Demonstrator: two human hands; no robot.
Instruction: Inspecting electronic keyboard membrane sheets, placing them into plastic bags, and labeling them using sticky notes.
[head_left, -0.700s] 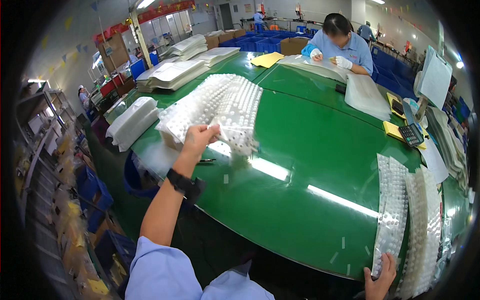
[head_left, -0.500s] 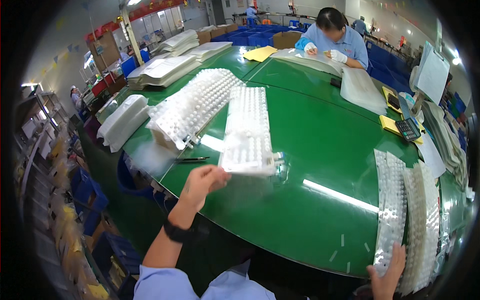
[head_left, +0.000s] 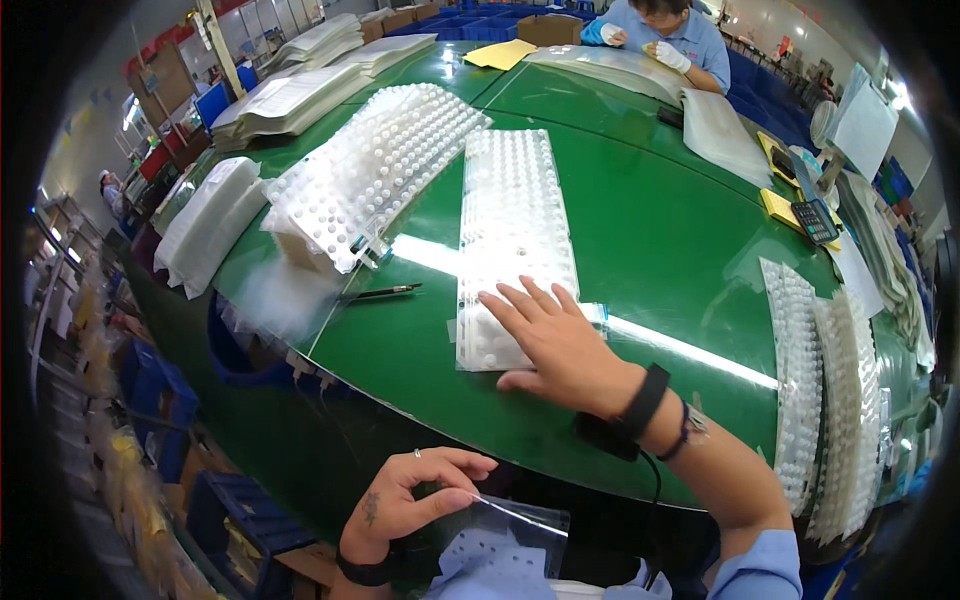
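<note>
A long clear blister sheet (head_left: 510, 220) filled with small white parts lies flat on the green table (head_left: 680, 270). My right hand (head_left: 555, 340), with a black wristband, rests palm down on the sheet's near end, fingers spread. My left hand (head_left: 405, 500) is below the table's near edge, pinching the top of a clear plastic bag (head_left: 515, 535) held against my lap. A fanned stack of similar white blister sheets (head_left: 370, 170) lies to the left of the single sheet.
A black pen (head_left: 385, 292) lies left of the sheet. More blister sheets (head_left: 810, 370) lie at the right edge. A calculator (head_left: 815, 220) and yellow pads (head_left: 785, 205) sit far right. A person in blue (head_left: 670, 35) works across the table. Blue crates (head_left: 150, 385) stand below left.
My left hand pulled one sheet off the stack onto the table, then dropped below the edge to the clear bag. My right hand left the sheets at the right and landed on the single sheet.
</note>
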